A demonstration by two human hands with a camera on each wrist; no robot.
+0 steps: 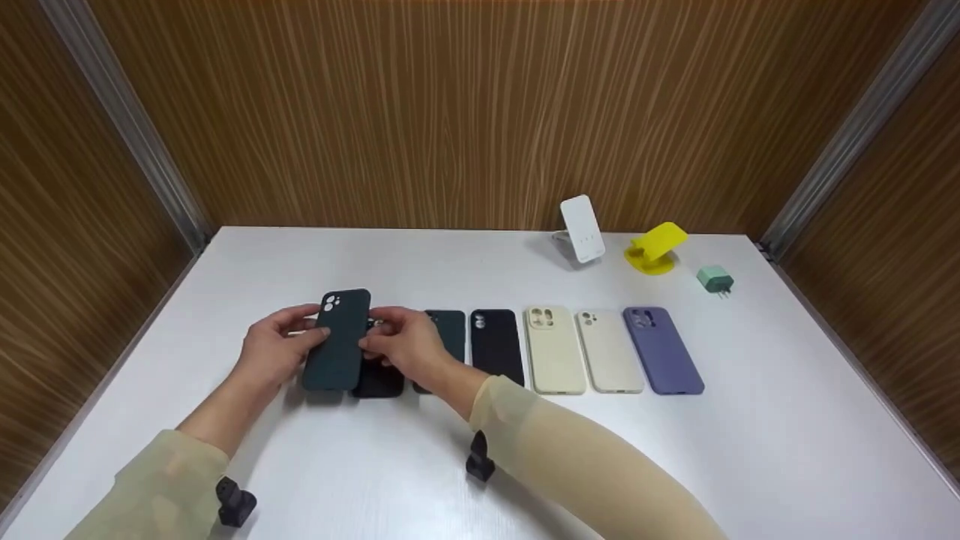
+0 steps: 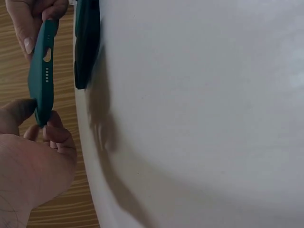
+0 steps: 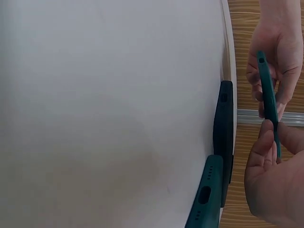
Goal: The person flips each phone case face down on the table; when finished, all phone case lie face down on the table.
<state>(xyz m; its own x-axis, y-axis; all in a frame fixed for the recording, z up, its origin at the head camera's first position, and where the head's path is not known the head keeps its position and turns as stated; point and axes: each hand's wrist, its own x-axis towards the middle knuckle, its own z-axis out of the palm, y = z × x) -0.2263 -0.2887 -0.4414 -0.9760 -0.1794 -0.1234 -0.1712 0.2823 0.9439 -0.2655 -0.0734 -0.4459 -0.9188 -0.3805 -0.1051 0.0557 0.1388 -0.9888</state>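
Between both hands a dark green phone case is held up off the table, its back with the camera cutouts facing the head camera. My left hand pinches its left long side, thumb on the back. At the right long side, my right hand pinches the edge with thumb and fingers. The left wrist view shows the case's bottom edge with a port slot and small holes. Partly hidden behind the held case and right hand lies a black phone case. Another dark green case lies beside it, overlapped by the right hand.
Further right in the row lie a black case, a cream case, an off-white case and a purple case. Behind stand a white phone stand, a yellow stand and a green charger plug. Wood-grain panels enclose the table.
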